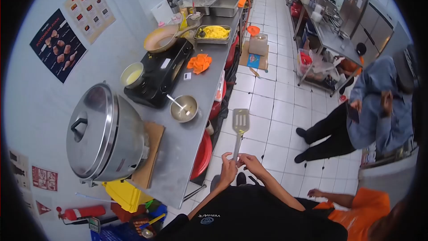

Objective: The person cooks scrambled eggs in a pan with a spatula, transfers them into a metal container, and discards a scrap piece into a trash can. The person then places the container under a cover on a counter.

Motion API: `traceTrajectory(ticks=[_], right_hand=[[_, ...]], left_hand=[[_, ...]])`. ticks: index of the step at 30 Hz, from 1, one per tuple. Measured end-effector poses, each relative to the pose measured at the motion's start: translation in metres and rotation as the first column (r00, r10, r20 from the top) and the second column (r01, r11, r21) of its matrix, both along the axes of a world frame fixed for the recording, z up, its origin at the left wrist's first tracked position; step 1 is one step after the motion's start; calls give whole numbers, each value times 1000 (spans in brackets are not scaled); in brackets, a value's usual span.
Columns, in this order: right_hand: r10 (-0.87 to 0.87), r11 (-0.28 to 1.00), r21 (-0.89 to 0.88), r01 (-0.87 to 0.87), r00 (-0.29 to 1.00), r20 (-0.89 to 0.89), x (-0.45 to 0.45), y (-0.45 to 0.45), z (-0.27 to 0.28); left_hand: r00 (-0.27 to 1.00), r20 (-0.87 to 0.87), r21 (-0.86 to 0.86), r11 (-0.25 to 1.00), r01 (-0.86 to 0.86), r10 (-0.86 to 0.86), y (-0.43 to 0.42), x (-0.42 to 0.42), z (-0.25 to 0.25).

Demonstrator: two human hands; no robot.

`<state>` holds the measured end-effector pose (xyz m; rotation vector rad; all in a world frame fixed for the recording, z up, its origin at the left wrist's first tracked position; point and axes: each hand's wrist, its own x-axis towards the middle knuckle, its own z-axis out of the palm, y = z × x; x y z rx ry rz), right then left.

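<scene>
A slotted turner (241, 121) with yellow bits on its blade is held out upright in front of me, over the floor beside the counter. My left hand (228, 170) is closed around the lower part of its handle. Right beside it, my right hand (252, 164) has bent fingers pressed at the handle; their exact grip is partly hidden. On the counter to the left are a metal bowl (189, 105) with a spoon in it, a black stove (154, 87), a frying pan (156, 39) and a metal tray (209, 40) of yellow food.
A large rice cooker (127, 129) stands at the counter's near end. An orange cloth (199, 63) and a small pot (132, 76) are farther along. A person in blue (374, 89) stands at right; another in orange (363, 209) is close at lower right. Cardboard (255, 60) lies on the floor.
</scene>
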<state>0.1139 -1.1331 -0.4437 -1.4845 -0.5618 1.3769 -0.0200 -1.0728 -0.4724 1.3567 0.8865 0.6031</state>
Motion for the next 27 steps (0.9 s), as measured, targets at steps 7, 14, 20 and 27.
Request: traceTrajectory(ticks=[7,14,20,27], right_hand=[[-276,958,101,269,959,59,128,115,-19],[-58,994,-36,99,807,587,341,233,8],[123,985,-84,-151,277,953,497,378,95],[257,839,-311,-445,-180,950,616,608,154]], left_hand=[[996,-13,-47,995,83,-84,97,145,13],[989,-23,-242,960,139,-149,250,269,-52],[987,124,-377,925,-49,102,415,382,0],[781,273,-657,702,-274,561,583,486,-51]])
